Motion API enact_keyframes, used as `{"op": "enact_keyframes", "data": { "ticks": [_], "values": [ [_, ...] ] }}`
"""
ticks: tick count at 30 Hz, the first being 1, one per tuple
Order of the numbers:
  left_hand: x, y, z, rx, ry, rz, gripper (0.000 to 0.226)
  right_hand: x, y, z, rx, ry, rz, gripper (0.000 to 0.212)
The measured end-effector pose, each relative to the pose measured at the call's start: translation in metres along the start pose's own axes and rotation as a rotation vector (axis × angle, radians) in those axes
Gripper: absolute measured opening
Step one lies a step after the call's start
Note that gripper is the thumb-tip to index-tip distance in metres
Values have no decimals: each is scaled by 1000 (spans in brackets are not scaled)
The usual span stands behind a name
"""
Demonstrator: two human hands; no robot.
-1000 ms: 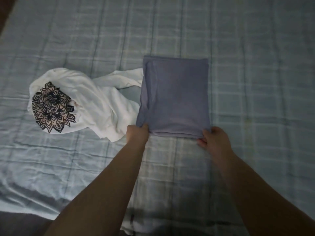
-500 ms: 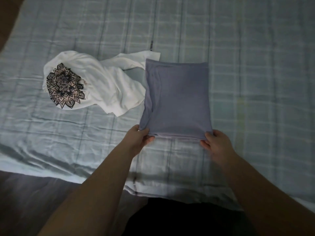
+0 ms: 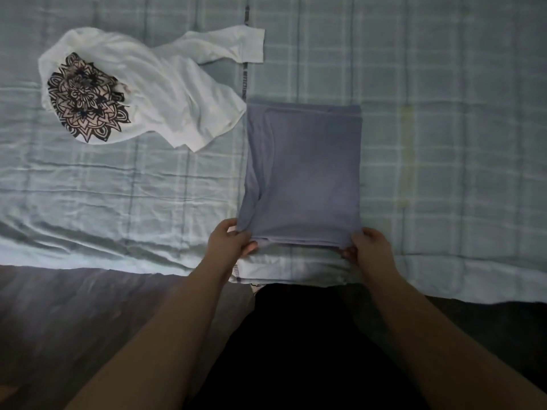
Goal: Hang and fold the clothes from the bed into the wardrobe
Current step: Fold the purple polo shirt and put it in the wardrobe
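Gripping the folded garment: left hand, right hand

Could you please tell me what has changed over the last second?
The left hand and right hand have slid the grey garment toward the near edge of the bed, uncovering the white shirt's sleeve. They still grip its near corners; the shirt has not moved.

Bedroom, plaid-covered bed, wooden floor
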State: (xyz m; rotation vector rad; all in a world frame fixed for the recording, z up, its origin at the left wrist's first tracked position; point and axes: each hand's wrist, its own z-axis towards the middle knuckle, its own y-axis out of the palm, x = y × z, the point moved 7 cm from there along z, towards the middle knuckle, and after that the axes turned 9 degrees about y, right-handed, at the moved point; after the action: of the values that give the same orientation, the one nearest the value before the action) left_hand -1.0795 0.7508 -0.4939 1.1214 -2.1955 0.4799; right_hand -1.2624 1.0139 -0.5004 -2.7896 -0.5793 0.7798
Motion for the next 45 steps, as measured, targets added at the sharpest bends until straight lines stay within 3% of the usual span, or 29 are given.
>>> {"op": "enact_keyframes", "data": {
  "ticks": [4,6,9,17,22,23,25,27,28,30,32,34,36,38,45],
  "values": [
    [38,6,0,-46,96,108,40,-41,-8,-23,37,-194,-56,10],
    [60,11,3,-59,139,94,29,-65,-9,-28,38,-237,-55,11],
    [94,19,12,-67,181,22,13,-106,-3,-28,12,-226,26,15],
    [168,73,81,-31,164,-230,12,-210,35,28,-164,-113,300,13],
    [193,113,130,0,197,-255,11,-247,68,85,-306,-47,277,25],
    [194,119,137,18,197,-197,15,-249,71,93,-291,-21,283,25],
    [190,121,150,112,183,-84,45,-247,72,110,-223,28,340,17],
    [188,116,153,240,187,69,62,-250,72,119,-208,-49,370,16],
    [191,114,151,289,239,186,56,-253,70,118,-182,-164,304,24],
    [207,121,138,299,525,547,40,-262,63,97,28,-496,-103,32],
    [213,147,124,170,942,877,33,-262,79,64,145,-913,-536,43],
    [189,172,121,-37,1178,1177,34,-245,106,48,138,-1194,-848,51],
    [157,177,129,-115,1183,1408,50,-222,123,62,187,-1215,-1095,56],
    [142,172,138,-103,1162,1504,58,-214,124,81,253,-1148,-1194,60],
    [131,158,161,-107,1077,1532,56,-209,109,104,269,-1153,-1153,62]
  ]
}}
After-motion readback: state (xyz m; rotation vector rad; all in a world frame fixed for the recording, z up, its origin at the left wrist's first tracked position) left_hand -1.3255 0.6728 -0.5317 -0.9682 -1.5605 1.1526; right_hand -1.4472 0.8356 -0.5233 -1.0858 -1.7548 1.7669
